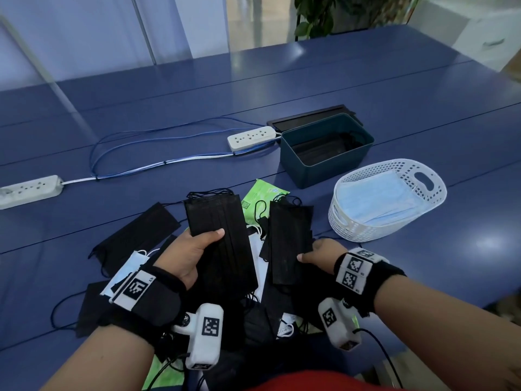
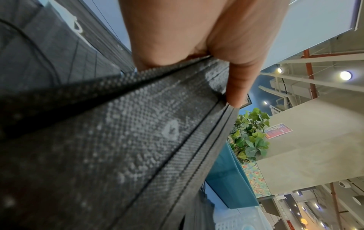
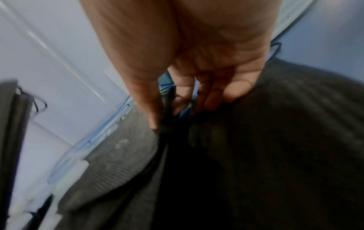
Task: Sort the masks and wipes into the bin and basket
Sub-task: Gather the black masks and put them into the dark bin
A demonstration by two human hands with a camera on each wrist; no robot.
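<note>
Gathering black masks: left hand [image 1: 187, 256] gripping stack [image 1: 222, 238], right hand [image 1: 318, 253] pinching few masks [image 1: 290, 238]. Next: drop into bin [image 1: 327, 153].

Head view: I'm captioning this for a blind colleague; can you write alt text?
Over a blue table, the left hand and right hand each hold a stack of black masks. Beyond stand a dark teal bin and a white basket with blue masks.
</note>
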